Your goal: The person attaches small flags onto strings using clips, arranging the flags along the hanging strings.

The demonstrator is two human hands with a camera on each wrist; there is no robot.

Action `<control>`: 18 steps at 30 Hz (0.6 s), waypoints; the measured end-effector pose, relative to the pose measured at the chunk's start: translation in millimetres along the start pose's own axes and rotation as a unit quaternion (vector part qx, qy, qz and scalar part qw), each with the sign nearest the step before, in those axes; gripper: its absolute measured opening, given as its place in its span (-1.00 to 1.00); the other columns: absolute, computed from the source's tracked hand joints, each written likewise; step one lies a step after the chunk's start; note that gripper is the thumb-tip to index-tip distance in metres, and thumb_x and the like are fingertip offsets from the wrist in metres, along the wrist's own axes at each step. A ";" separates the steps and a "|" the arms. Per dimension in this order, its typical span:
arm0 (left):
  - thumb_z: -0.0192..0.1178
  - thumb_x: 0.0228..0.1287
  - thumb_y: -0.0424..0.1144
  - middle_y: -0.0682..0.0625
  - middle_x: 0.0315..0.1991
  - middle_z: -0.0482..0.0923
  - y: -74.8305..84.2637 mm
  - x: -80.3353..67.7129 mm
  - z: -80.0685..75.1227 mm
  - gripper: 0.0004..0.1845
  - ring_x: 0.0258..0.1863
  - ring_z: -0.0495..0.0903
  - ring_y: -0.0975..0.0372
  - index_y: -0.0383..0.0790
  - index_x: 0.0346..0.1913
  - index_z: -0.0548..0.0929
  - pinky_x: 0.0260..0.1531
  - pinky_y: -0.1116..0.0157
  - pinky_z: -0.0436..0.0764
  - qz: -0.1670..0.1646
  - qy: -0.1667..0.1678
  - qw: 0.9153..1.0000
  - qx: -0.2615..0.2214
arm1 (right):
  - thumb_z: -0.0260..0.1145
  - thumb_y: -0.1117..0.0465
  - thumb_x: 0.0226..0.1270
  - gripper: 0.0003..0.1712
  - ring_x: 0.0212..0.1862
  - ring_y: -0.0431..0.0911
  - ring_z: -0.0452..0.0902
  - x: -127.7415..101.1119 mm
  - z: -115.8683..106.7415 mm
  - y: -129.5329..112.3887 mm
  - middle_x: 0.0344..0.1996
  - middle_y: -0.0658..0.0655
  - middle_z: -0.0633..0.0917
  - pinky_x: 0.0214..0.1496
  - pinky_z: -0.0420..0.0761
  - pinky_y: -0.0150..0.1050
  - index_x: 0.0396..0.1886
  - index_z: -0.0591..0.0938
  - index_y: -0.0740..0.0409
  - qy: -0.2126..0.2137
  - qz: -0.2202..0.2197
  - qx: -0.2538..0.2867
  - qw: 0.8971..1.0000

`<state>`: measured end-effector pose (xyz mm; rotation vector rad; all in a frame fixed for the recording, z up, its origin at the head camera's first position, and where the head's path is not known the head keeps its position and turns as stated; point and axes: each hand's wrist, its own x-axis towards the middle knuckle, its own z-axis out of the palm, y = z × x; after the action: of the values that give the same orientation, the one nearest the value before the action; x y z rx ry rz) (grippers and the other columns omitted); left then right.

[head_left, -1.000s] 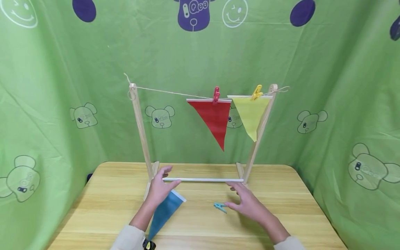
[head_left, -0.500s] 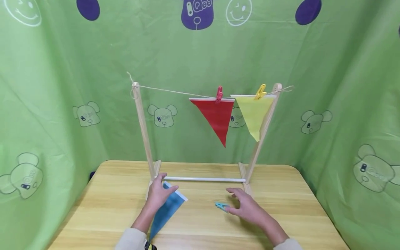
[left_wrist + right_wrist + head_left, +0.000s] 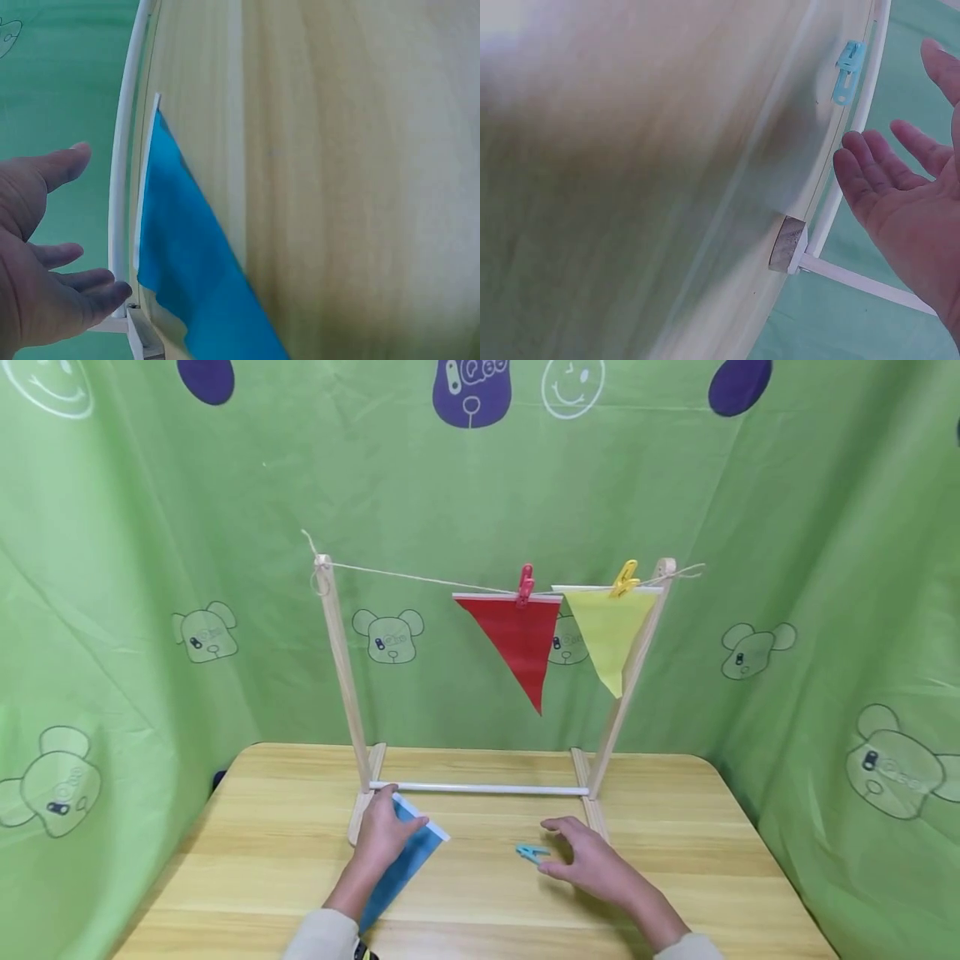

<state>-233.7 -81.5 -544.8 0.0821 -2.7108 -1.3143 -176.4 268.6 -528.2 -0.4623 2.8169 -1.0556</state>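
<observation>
A blue triangular flag (image 3: 411, 862) lies flat on the wooden table (image 3: 247, 860), its white-edged top near the stand's white bottom rod (image 3: 480, 790). My left hand (image 3: 390, 827) is open over the flag's upper left corner; in the left wrist view the left hand (image 3: 52, 247) has straight fingers beside the flag (image 3: 191, 277). A small light-blue clothespin (image 3: 532, 853) lies on the table. Just right of it, my right hand (image 3: 564, 847) hovers open and holds nothing. The right wrist view shows the right hand's (image 3: 900, 172) spread fingers apart from the clothespin (image 3: 847, 71).
A wooden stand (image 3: 341, 668) carries a string line (image 3: 420, 581). A red flag (image 3: 517, 639) hangs from it by a red peg (image 3: 525, 585), and a yellow flag (image 3: 609, 631) by a yellow peg (image 3: 623, 578). Green printed cloth surrounds the table.
My left hand has drawn back from the white rod onto the blue flag's corner. The right hand has shifted slightly toward me and stays beside the clothespin.
</observation>
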 end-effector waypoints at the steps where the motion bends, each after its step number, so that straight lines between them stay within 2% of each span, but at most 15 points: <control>1: 0.60 0.06 -0.22 -0.43 0.26 0.51 -0.7 0.5 1.3 -0.13 0.27 0.52 -0.26 -0.50 0.37 0.41 0.26 -0.15 0.55 0.002 0.003 1.000 0.005 | 0.54 -0.04 0.25 -0.19 0.25 0.20 0.57 -0.8 0.2 0.1 0.27 0.21 0.58 0.26 0.61 0.16 0.38 0.49 0.23 -0.001 -0.001 0.002 1.000; 10: 0.63 0.00 -0.21 -0.43 0.17 0.54 -3.7 2.9 8.2 -0.08 0.17 0.59 -0.24 -0.51 0.38 0.40 0.17 -0.14 0.61 -0.007 -0.003 1.000 0.030 | 0.54 -0.09 0.24 -0.16 0.27 0.19 0.56 -1.0 6.0 6.7 0.28 0.24 0.57 0.30 0.58 0.16 0.38 0.48 0.26 -0.010 -0.004 -0.010 1.000; 18: 0.66 -0.07 -0.20 -0.40 0.04 0.63 -5.0 3.7 10.5 -0.12 0.05 0.63 -0.23 -0.54 0.29 0.48 0.09 -0.11 0.64 0.001 0.035 0.998 0.060 | 0.55 -0.12 0.20 -0.13 0.24 0.11 0.57 -1.3 9.8 7.5 0.23 0.21 0.61 0.33 0.57 0.14 0.37 0.50 0.26 -0.008 -0.010 -0.036 0.999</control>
<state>-238.8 -76.8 -554.8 0.1344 -2.7276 -1.1258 -175.1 268.2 -540.6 -0.5058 2.8499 -0.9509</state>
